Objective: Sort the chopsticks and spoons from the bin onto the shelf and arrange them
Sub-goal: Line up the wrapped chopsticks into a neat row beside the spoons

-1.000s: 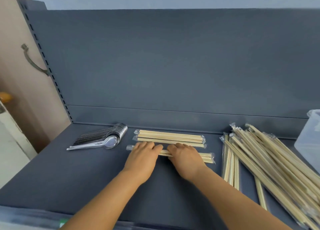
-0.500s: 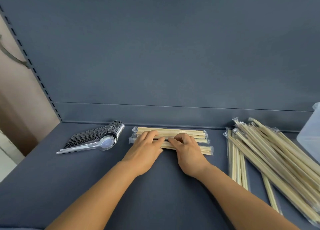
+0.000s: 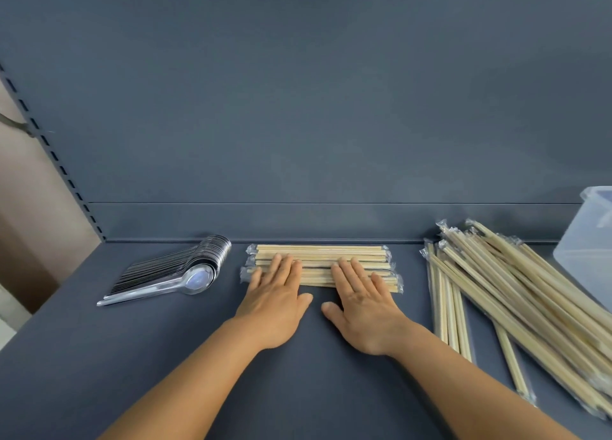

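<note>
flattening since earlier, both hands [image 3: 278, 299] [image 3: 364, 304] now press straight-fingered on the wrapped chopsticks [image 3: 319, 257].

A: What can't be made out here?

B: The clear plastic bin [image 3: 587, 251] runs off the right edge, so only its left corner and part of one wall show. The loose heap of wrapped pale wooden chopsticks [image 3: 516, 294] is cut off at the right and lower-right too.

A: And the tidy row?

B: The left hand [image 3: 276, 299] and right hand [image 3: 364, 302] lie flat over the middle of the neat row of wrapped chopsticks [image 3: 319, 257], hiding that stretch. Both forearms leave the frame at the bottom.

A: The spoons?

B: In the nested stack of shiny metal spoons [image 3: 178, 272] only the front one shows whole; the rest are thin edges, too many to count.
</note>
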The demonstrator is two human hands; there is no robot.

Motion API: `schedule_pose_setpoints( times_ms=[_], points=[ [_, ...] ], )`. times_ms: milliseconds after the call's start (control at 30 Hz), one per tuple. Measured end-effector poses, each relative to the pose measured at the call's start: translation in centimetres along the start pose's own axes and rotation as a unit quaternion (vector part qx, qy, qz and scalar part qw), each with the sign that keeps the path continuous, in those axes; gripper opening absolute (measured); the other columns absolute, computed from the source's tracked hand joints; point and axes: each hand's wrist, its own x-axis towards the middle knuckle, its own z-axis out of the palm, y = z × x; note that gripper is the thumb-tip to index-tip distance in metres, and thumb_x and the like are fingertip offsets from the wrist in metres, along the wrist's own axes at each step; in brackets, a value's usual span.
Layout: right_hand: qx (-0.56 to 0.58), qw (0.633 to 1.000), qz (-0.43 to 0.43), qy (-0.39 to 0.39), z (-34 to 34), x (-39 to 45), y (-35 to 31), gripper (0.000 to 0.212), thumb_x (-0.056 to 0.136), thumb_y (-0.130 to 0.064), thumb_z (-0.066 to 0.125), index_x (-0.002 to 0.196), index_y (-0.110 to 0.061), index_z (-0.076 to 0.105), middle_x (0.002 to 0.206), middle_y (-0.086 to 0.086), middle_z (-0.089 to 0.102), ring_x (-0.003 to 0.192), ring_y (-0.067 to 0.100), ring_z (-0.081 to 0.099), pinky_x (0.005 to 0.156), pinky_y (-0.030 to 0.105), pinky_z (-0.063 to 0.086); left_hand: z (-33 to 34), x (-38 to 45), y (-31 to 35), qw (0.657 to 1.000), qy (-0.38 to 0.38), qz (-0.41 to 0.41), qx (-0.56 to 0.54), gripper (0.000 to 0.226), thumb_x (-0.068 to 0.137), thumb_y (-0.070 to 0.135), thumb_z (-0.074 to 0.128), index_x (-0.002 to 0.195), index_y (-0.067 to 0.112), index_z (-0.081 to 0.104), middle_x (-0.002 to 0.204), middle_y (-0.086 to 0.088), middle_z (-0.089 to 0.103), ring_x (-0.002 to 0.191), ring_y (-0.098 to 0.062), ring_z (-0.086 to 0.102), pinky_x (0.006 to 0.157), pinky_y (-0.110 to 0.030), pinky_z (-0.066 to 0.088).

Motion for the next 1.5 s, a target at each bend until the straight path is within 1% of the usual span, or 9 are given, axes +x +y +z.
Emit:
schedule_pose_setpoints(
  times_ms=[233,367,567,700,833,1000,1200,1367,1500],
  points=[
    [0.030,0.999,-0.014,-0.002,-0.7,0.1,0.3,0.067,0.100,-0.048,0.020,0.151,-0.017,-0.009,0.158,-0.002,-0.016,0.144,0.013,-0.022,0.116,0.036,-0.012,-0.3,-0.2,0.3,1.000,-0.007,-0.002,0.009,0.061,0.102,0.043,0.016,0.151,0.020,-0.014,0.157,0.000,-0.022,0.142,-0.016,-0.026,0.117,-0.041,-0.011],
    [0.076,0.995,-0.009,0.058,-1.1,-0.8,0.4,0.064,0.101,-0.042,0.026,0.152,-0.015,-0.001,0.160,-0.002,-0.006,0.146,0.014,-0.014,0.117,0.034,-0.007,-0.6,-0.7,1.8,1.000,0.021,0.013,-0.005,0.063,0.102,0.043,0.018,0.151,0.018,-0.013,0.158,0.001,-0.020,0.143,-0.014,-0.024,0.118,-0.038,-0.009],
    [0.057,0.985,0.036,0.161,-2.7,-4.4,2.6,0.052,0.095,-0.024,0.043,0.144,-0.014,0.029,0.150,0.000,0.027,0.140,0.021,0.020,0.114,0.029,0.015,-1.7,-1.9,8.4,0.984,0.091,0.113,-0.101,0.060,0.101,0.032,0.036,0.152,0.014,0.010,0.155,0.002,0.017,0.142,-0.016,0.011,0.116,-0.027,0.013],
    [0.004,0.981,0.110,0.157,-3.4,-7.2,6.0,0.053,0.087,-0.024,0.051,0.137,-0.017,0.036,0.140,0.001,0.036,0.129,0.024,0.031,0.107,0.030,0.026,-1.5,-2.2,13.8,0.980,0.058,0.131,-0.141,0.060,0.099,0.032,0.041,0.150,0.013,0.015,0.152,0.000,0.024,0.139,-0.018,0.018,0.111,-0.031,0.024],
    [-0.046,0.974,0.178,0.135,-3.8,-9.5,9.0,0.046,0.084,-0.025,0.055,0.128,-0.019,0.041,0.131,0.002,0.041,0.122,0.025,0.037,0.099,0.031,0.033,-0.5,-1.7,18.1,0.987,0.020,0.100,-0.125,0.048,0.097,0.036,0.045,0.136,0.011,0.033,0.138,-0.007,0.039,0.130,-0.024,0.030,0.104,-0.036,0.035],
    [-0.062,0.981,0.166,0.084,-4.2,-11.1,11.2,0.038,0.092,-0.021,0.048,0.128,-0.011,0.040,0.130,0.007,0.042,0.120,0.026,0.040,0.099,0.031,0.034,0.1,-0.6,22.0,0.995,0.030,0.039,-0.083,0.059,0.093,0.038,0.054,0.137,0.006,0.031,0.134,-0.009,0.037,0.125,-0.026,0.031,0.097,-0.034,0.038],
    [-0.105,0.982,0.132,0.089,-4.9,-11.2,11.7,0.033,0.094,-0.005,0.036,0.127,-0.002,0.041,0.127,0.012,0.049,0.115,0.027,0.049,0.097,0.032,0.041,-0.2,0.6,23.7,0.988,0.030,-0.080,-0.128,0.047,0.089,0.013,0.062,0.130,0.005,0.042,0.132,-0.014,0.044,0.119,-0.029,0.048,0.091,-0.035,0.045],
    [-0.036,0.983,0.151,0.103,-4.6,-10.1,12.4,0.024,0.094,-0.009,0.041,0.117,-0.006,0.049,0.117,0.010,0.058,0.105,0.024,0.060,0.081,0.028,0.047,-0.7,0.7,23.8,0.983,0.020,-0.116,-0.143,0.040,0.090,0.010,0.060,0.127,0.004,0.046,0.128,-0.013,0.053,0.115,-0.031,0.055,0.086,-0.036,0.047],
    [0.102,0.967,0.187,0.137,-4.7,-9.3,13.0,0.015,0.094,-0.009,0.042,0.106,-0.007,0.051,0.087,0.003,0.057,0.079,0.021,0.056,0.065,0.026,0.041,-1.1,0.2,23.1,0.970,0.026,-0.119,-0.210,0.030,0.093,0.010,0.053,0.122,0.004,0.046,0.121,-0.012,0.055,0.108,-0.029,0.057,0.075,-0.032,0.045]
  ],
)
